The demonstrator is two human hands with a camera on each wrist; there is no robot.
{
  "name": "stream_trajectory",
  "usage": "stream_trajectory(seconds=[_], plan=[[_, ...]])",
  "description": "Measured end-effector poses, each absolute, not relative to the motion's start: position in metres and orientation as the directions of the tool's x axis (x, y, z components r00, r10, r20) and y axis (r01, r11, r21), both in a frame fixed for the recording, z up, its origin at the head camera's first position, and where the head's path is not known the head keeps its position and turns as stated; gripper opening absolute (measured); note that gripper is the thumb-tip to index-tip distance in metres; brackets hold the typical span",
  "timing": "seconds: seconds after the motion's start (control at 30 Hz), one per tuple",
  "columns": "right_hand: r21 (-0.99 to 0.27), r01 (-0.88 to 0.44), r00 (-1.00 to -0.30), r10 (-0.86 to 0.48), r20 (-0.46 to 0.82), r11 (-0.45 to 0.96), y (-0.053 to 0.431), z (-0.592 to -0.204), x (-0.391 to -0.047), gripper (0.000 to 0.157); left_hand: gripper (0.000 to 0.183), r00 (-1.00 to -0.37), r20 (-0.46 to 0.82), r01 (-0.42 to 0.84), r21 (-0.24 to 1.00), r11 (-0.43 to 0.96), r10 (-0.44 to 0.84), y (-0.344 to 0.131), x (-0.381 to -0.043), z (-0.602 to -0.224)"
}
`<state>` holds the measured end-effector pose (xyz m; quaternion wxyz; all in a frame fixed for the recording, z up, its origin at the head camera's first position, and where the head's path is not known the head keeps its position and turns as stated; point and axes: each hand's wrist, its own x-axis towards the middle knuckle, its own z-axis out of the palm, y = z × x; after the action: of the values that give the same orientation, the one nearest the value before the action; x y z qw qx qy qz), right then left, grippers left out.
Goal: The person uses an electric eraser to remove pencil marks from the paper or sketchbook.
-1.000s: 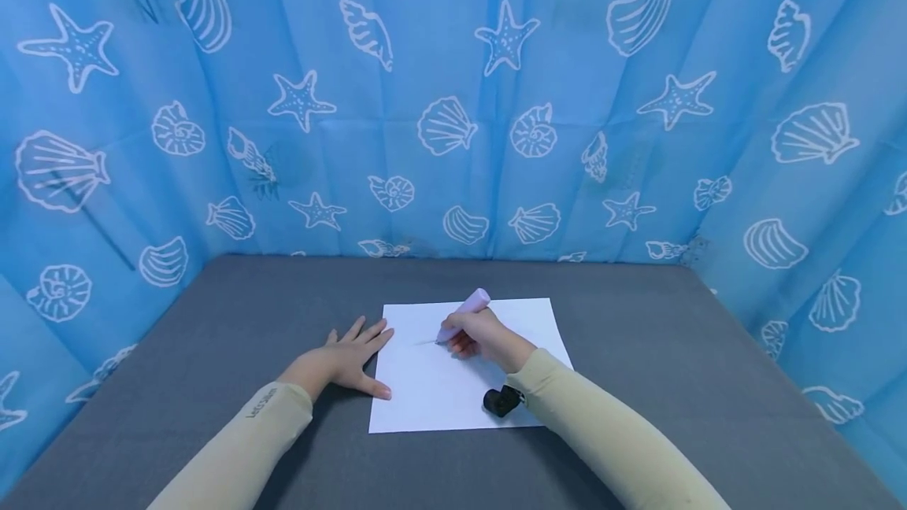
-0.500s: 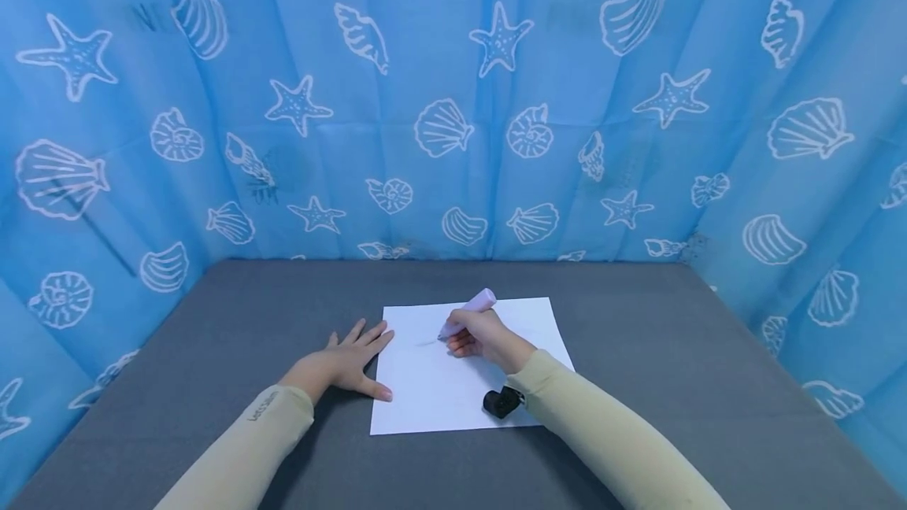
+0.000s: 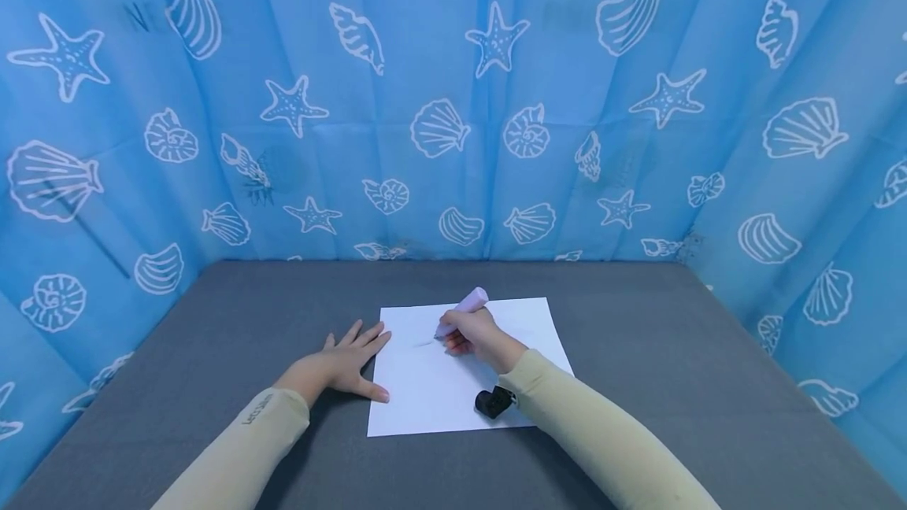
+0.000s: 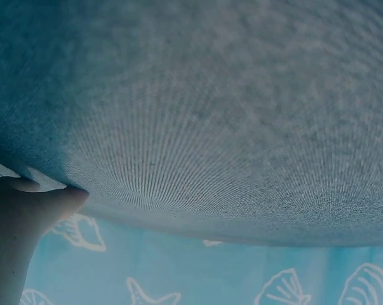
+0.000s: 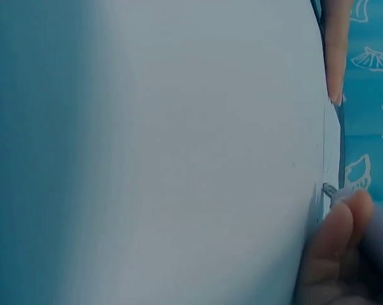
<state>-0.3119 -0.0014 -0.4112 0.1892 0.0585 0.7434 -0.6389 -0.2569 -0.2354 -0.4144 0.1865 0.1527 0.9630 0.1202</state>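
A sheet of white paper lies on the grey cloth surface in the head view. My right hand pinches a thick lavender marker, tilted with its narrow dark tip down at the paper. A short faint line runs on the sheet just left of the tip. In the right wrist view, fingertips grip the marker near its tip. My left hand lies flat with spread fingers at the sheet's left edge, fingertips and thumb on the paper. Only part of the left hand shows in the left wrist view.
A small black device sits at the right wrist, over the lower part of the sheet. Grey cloth covers the table. A blue curtain with white shells and starfish stands behind and along both sides.
The marker tip has shifted slightly up the sheet, and the line beside it looks a little darker. My left hand keeps its place on the paper. The head view has shifted slightly.
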Motion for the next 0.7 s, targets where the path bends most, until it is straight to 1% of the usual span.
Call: stream_trajectory(seconds=[0.2, 0.43, 0.7], plan=[[-0.922, 0.326, -0.918, -0.163, -0.361, 0.207, 0.002, -0.41, -0.31, 0.022, 0.11, -0.885, -0.327, 0.245, 0.277, 0.929, 0.331, -0.234, -0.257, -0.415], [-0.924, 0.328, -0.926, -0.127, -0.356, 0.195, 0.009, -0.41, -0.308, 0.021, 0.11, -0.883, -0.322, 0.255, 0.283, 0.925, 0.342, -0.234, -0.258, -0.417], [-0.925, 0.323, -0.919, -0.168, -0.357, 0.2, 0.006, -0.409, -0.309, 0.024, 0.11, -0.886, -0.313, 0.257, 0.286, 0.923, 0.343, -0.237, -0.258, -0.417]])
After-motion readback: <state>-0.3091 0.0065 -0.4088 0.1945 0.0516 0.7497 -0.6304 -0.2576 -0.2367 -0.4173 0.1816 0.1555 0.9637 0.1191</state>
